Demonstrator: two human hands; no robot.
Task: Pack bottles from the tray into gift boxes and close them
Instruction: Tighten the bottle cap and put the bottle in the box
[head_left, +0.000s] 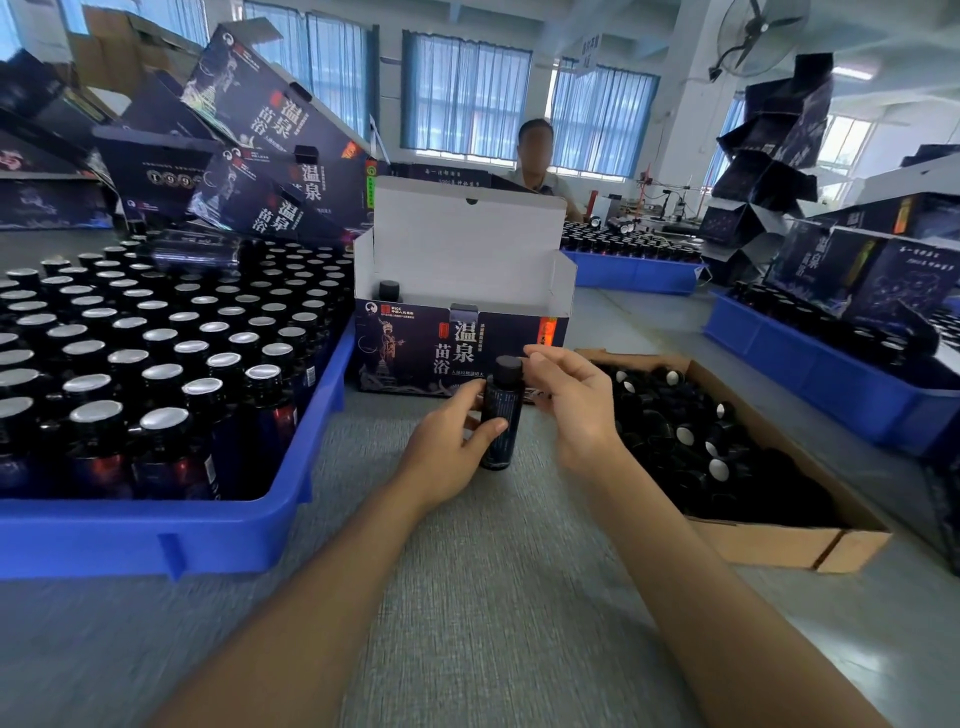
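Landmark: the open navy gift box with white card lining (415, 348), lid flap standing upright.

- Just in front of the box, one small dark bottle (501, 415) is held upright above the grey tabletop. The left hand (447, 441) wraps its body, thumb across the label.
- The right hand (576, 400) has curled fingers, with index and thumb tips at the bottle's black screw cap (507, 366), apparently pinching it.
- Step in hand, as I judge it: seating or tightening the cap before loading. The box is barely started.
- Next move calls for lifting the bottle over the box's front wall and lowering it upright beside what is already inside.

Counts:
- Bottles in hand: one.
- Inside the box: one black-capped top (388, 290) shows at its left end; the rest of the interior is hidden.
- Left of the box: the blue plastic tray (291, 467) holds foil-topped bottles (161, 374) in rows, too many to count.
- Right of the box: one brown cardboard tray (779, 540) of loose black caps, uncounted.
- Open boxes being filled: one.
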